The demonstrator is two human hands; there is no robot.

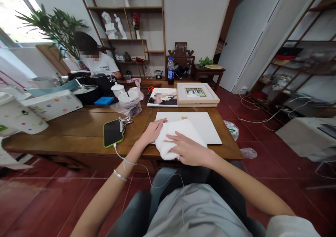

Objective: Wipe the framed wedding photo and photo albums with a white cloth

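Note:
A folded white towel (pixel 181 132) lies on a flat white board (pixel 207 125) near the front edge of the wooden table (pixel 78 128). My left hand (pixel 152 131) rests flat on the towel's left edge, fingers stretched toward it. My right hand (pixel 187 149) lies on the towel's near side, fingers spread and pressing down. Neither hand grips anything.
A phone in a green case (pixel 112 132) with a cable lies left of my hands, a metal clip (pixel 124 122) beside it. Behind the board are a wooden picture frame (pixel 196 94), a photo print (pixel 162 97), cups, pots and a bottle (pixel 170 71). A person sits at the far left.

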